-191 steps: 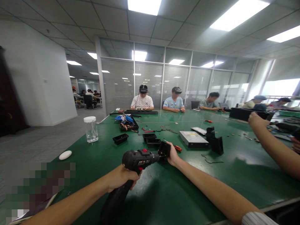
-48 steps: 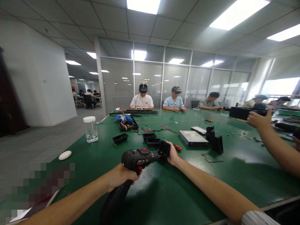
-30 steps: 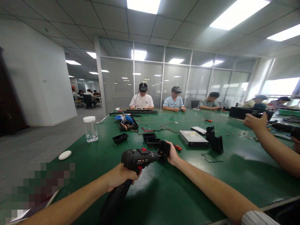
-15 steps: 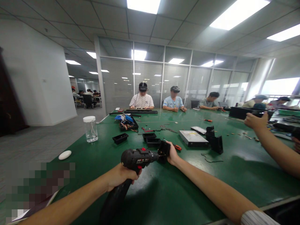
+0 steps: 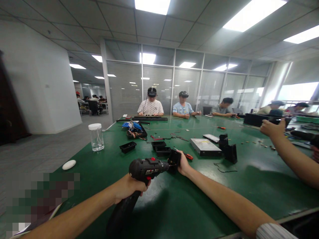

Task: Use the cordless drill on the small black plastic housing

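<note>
My left hand is wrapped round the grip of a black cordless drill with red switches. The drill points right, and its tip meets a small black plastic part. That part is held up above the table by my right hand, whose fingers are partly hidden behind it. Just beyond lie black plastic trays and an orange-handled screwdriver. To the right is a silver disc drive, with black upright brackets beside it.
On the green table at left stand a clear jar with a white lid and a white oval object. Farther back is a black tray of blue items. A co-worker's arm reaches in from the right; other people sit opposite.
My hands, the drill and the black part stay almost in place. Across the table, the person in light blue has shifted slightly, one hand now farther right.
</note>
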{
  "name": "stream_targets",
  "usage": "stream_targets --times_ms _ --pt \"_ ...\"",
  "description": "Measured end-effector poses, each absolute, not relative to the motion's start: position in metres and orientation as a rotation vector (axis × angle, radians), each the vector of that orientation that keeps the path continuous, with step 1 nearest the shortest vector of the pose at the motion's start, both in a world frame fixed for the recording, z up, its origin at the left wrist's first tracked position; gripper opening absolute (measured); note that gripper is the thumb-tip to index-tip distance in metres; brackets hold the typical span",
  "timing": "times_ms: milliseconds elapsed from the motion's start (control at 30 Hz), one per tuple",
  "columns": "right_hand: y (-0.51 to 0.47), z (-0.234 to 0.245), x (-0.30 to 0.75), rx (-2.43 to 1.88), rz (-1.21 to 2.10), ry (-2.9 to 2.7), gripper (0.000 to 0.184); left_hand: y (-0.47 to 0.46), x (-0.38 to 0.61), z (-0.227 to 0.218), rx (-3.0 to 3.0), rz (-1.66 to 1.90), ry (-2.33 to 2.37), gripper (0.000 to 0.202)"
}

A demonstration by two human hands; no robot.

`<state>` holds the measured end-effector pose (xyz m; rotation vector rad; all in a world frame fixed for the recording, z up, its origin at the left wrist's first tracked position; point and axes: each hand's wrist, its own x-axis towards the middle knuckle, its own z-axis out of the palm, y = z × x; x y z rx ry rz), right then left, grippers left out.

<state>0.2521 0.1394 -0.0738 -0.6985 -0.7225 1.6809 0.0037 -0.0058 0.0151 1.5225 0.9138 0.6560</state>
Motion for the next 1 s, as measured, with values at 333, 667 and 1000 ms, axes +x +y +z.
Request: stream_targets --times_ms 333,667,1000 --pt "0.1373 -0.0716 0.2512 -0.712 1.678 -0.709 0.030 -0.0071 0.0047 0.0176 1.518 0.663 0.924 0.018" --pt "0.1376 -0.0711 0.2507 -0.708 1.674 -0.712 0.031 -0.0061 0.0047 0.0155 1.518 0.671 0.928 0.017" --pt "0.1394 -0.0730 0.2504 -0.708 1.662 -0.698 0.031 -0.0074 0.0047 0.0158 1.519 0.679 0.919 0.017"
